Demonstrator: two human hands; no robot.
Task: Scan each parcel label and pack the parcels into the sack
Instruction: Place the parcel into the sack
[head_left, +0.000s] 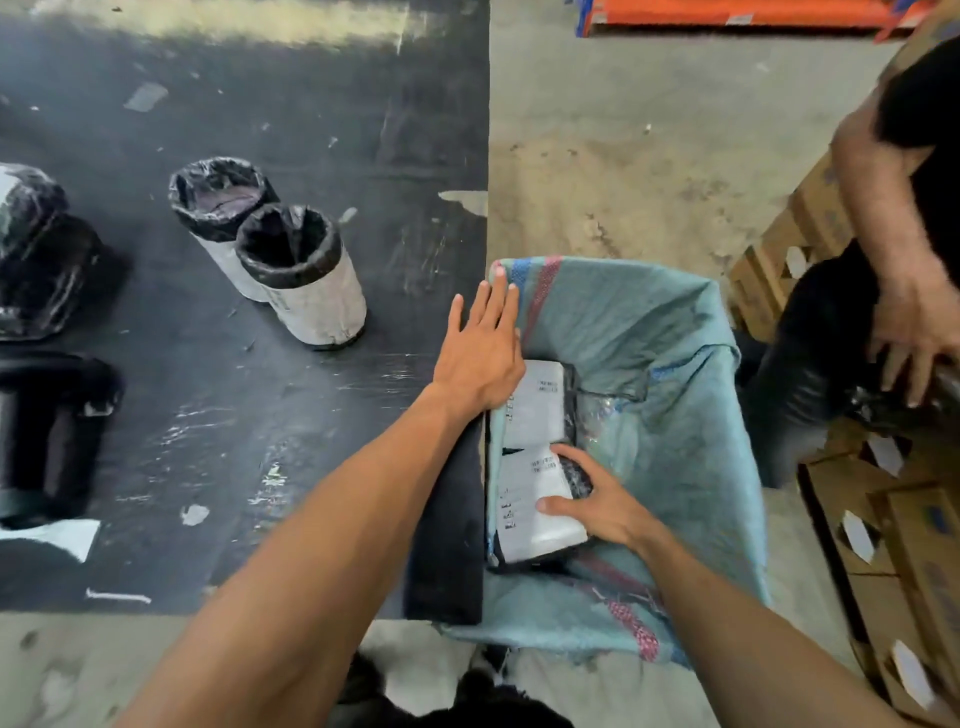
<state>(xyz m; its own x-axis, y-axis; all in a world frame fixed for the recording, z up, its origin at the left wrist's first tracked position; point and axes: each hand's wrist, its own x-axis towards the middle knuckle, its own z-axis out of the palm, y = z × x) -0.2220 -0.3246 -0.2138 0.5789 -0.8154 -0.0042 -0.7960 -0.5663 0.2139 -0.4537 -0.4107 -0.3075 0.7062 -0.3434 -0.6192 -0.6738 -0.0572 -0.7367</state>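
A teal woven sack (670, 332) hangs open beside the black table's right edge. Inside it lie two cylindrical parcels with white labels, a far one (537, 405) and a near one (535, 512). My right hand (597, 501) grips the near parcel inside the sack. My left hand (483, 345) lies flat with fingers spread on the table edge, touching the sack's rim. Two more parcels wrapped in black plastic with white labels (306, 280) (221, 208) lie on the table.
Dark wrapped parcels (36, 249) (49, 436) lie at the black table's (311, 104) left edge. Another person's arm and hand (909, 317) reach over cardboard boxes (893, 530) at the right. An orange rack beam (737, 13) lies at the top.
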